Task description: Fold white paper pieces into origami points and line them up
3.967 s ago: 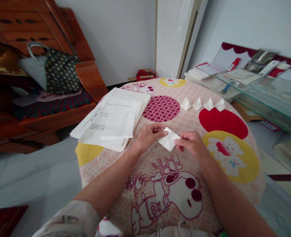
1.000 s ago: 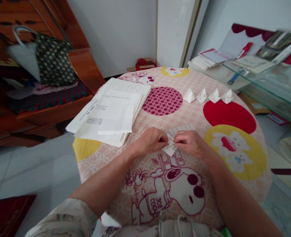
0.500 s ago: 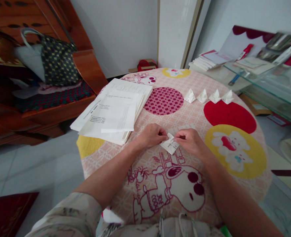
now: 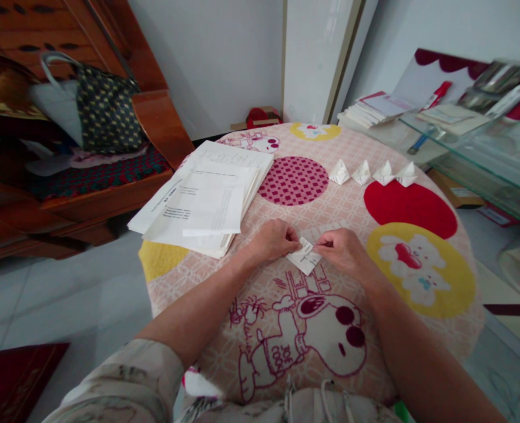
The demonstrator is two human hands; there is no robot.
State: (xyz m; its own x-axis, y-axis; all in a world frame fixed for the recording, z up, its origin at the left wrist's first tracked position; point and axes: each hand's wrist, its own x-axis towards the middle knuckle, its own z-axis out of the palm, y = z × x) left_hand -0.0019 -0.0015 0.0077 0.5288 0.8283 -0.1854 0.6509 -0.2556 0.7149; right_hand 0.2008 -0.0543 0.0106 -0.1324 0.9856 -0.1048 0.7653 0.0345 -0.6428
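Note:
A small folded piece of printed paper (image 4: pixel 306 258) lies on the patterned tablecloth, one corner pointing toward me. My left hand (image 4: pixel 275 239) pinches its left edge between thumb and fingers. On the opposite side, my right hand (image 4: pixel 341 251) has its thumb and fingertips closed at the paper's right edge. Beyond my hands stand several folded paper boats (image 4: pixel 339 172) in a row, close to a red circle on the cloth. To the left sits a loose stack of printed sheets (image 4: pixel 198 202).
The round table is covered by a pink tablecloth (image 4: pixel 260 329) with cartoon figures. At right, a glass shelf (image 4: pixel 475 158) overhangs close to the table's edge, with papers, a red marker (image 4: pixel 438 94) and metal containers. A wooden bench (image 4: pixel 154 117) with bags (image 4: pixel 105 108) stands at left.
My right fingertips have shifted slightly right along the folded paper's edge. My left hand stays about where it was, and the view has moved only a little.

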